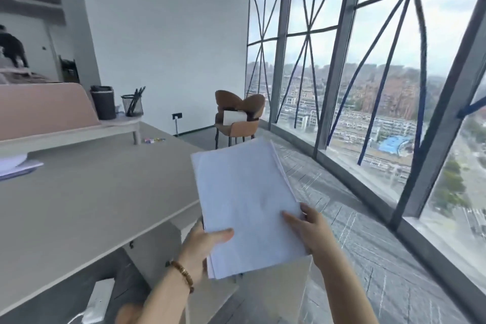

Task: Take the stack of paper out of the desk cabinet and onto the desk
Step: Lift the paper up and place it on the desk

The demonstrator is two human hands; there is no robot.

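A thick stack of white paper (244,200) is held in the air just past the right end of the beige desk (92,200). My left hand (202,247) grips its near left corner, thumb on top, a beaded bracelet on the wrist. My right hand (310,231) holds the near right edge, fingers on the top sheet. The desk cabinet (160,252) stands below the desk's end, mostly hidden by my arms and the paper.
On the desk sit a raised shelf with a dark bin (103,102) and a mesh pen holder (132,105), and some papers (15,166) at the left edge. A brown chair (238,118) stands ahead by the glass wall (368,87). A person is at the far left.
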